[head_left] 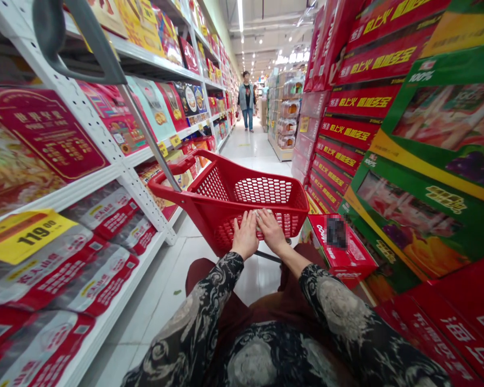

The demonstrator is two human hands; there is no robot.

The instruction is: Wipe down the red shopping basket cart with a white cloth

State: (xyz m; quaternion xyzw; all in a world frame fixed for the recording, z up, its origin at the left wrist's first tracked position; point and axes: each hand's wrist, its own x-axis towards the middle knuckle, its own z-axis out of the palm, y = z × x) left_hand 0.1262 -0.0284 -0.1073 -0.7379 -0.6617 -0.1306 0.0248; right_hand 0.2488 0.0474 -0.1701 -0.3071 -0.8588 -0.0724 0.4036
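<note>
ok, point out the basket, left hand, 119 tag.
Basket (204,212): head view, on its near side wall.
Left hand (246,235): head view, on the back of the hand.
119 tag (27,235): head view, on the middle of its yellow face.

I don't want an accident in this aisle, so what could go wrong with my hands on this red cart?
The red cart might shift or tip if your left hand and right hand push hard on its near side. It could then bump the stacked boxes nearby. Its long handle leans toward the shelf, so it might knock goods.
</note>
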